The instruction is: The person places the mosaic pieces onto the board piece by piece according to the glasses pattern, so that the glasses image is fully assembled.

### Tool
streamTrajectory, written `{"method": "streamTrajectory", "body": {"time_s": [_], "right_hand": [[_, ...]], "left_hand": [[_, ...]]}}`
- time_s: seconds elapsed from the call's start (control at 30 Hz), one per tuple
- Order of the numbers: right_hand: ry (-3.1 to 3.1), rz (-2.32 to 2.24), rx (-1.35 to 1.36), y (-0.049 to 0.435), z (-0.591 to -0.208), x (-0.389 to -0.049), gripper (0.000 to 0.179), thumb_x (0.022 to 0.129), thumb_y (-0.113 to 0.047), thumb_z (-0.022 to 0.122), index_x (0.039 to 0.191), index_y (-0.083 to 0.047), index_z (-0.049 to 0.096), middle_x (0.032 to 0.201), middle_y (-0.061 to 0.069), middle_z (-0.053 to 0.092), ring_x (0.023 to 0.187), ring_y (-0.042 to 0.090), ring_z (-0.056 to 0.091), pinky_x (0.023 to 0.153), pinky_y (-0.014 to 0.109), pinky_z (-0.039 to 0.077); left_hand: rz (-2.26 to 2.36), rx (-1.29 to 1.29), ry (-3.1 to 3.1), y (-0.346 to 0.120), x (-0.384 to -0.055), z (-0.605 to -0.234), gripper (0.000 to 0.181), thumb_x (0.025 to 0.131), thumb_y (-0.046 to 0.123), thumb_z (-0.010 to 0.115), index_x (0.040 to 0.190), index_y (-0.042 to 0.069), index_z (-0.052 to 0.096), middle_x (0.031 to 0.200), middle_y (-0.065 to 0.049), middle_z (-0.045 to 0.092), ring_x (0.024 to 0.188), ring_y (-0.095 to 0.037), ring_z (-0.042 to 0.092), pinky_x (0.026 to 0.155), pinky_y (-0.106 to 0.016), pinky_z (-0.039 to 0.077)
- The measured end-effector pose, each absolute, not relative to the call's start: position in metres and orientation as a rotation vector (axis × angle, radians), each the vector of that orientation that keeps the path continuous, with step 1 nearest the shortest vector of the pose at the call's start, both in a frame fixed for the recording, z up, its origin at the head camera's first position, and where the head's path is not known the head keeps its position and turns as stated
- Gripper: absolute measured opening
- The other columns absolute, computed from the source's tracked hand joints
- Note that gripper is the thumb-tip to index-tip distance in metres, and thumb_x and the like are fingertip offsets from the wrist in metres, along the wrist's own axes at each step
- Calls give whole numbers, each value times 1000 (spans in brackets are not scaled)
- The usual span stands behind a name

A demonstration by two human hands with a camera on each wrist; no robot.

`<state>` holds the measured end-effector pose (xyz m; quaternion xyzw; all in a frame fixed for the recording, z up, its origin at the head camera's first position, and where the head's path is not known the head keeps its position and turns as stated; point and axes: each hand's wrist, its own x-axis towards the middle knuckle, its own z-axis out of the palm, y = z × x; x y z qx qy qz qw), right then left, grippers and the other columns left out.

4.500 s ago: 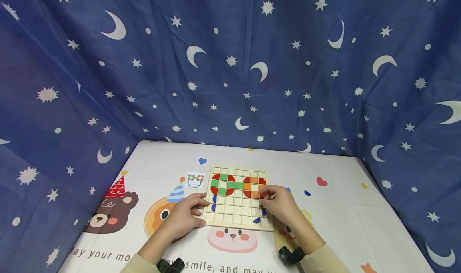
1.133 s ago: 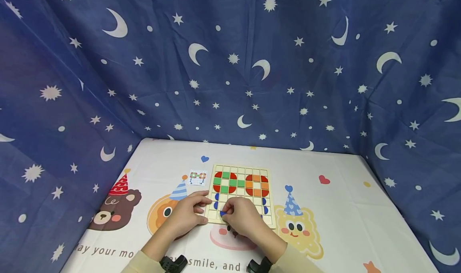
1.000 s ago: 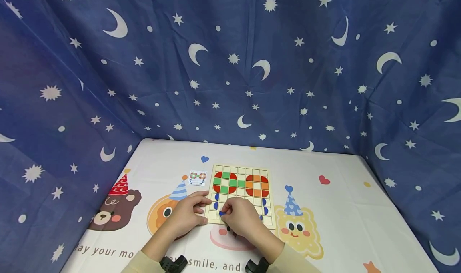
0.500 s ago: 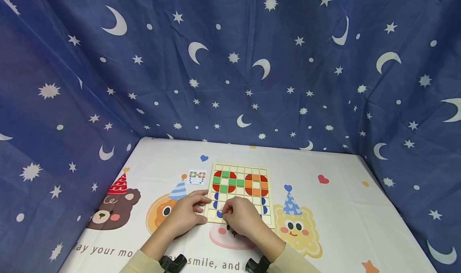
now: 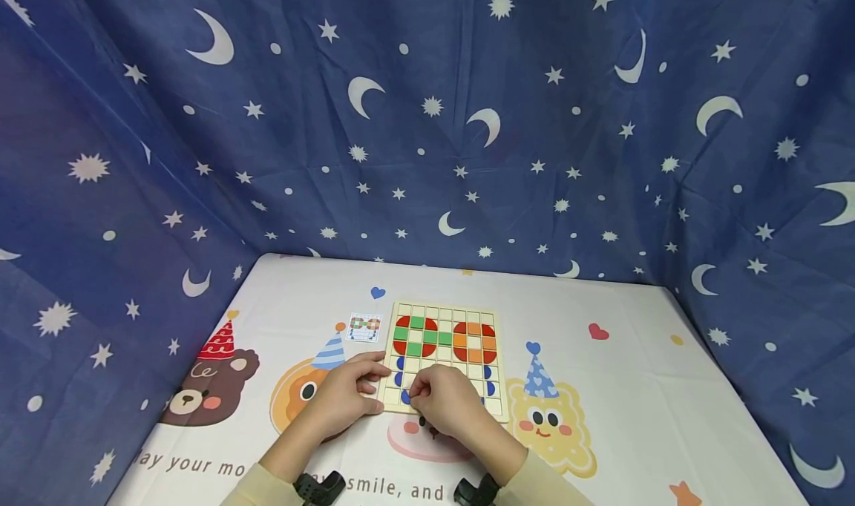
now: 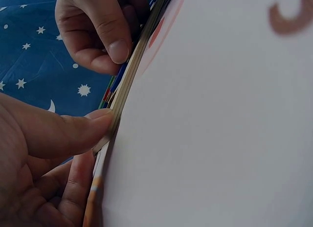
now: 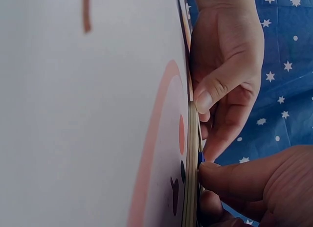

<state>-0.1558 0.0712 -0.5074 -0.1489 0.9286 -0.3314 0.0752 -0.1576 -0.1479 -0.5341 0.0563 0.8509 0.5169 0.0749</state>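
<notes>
A square wooden grid board lies on the table, bearing red, green and orange tiles in two ring shapes. Blue rounded tiles run down both sides. My left hand rests at the board's left edge; in the left wrist view its thumb touches the front corner. Low over the board, my right hand has thumb and fingertips at a blue tile in the lower-left cells and pinches its side. The right wrist view shows this tile edge-on by the thumb tip. My right hand covers the board's lower middle.
A small white pattern card lies left of the board's top corner, showing a similar coloured design. A printed white tablecloth covers the table. Behind and beside it hangs a dark blue curtain with moons and stars.
My right hand has moved from the board's right side to its lower left. The blue tile has turned and shifted slightly left. A loose blue tile has gone from the tablecloth. My left hand stays.
</notes>
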Motion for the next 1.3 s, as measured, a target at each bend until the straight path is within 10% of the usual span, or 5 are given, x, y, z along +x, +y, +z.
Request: {"method": "streamTrajectory", "body": {"time_s": [1.3], "right_hand": [[2666, -1117, -439, 76, -509, -161, 15, 90, -6, 80, 86, -19, 76, 71, -8, 62, 63, 7, 57, 57, 25, 47]], "left_hand": [[1534, 147, 2559, -147, -157, -534, 52, 72, -8, 88, 116, 19, 80, 156, 3, 61, 95, -14, 62, 80, -20, 54]]}}
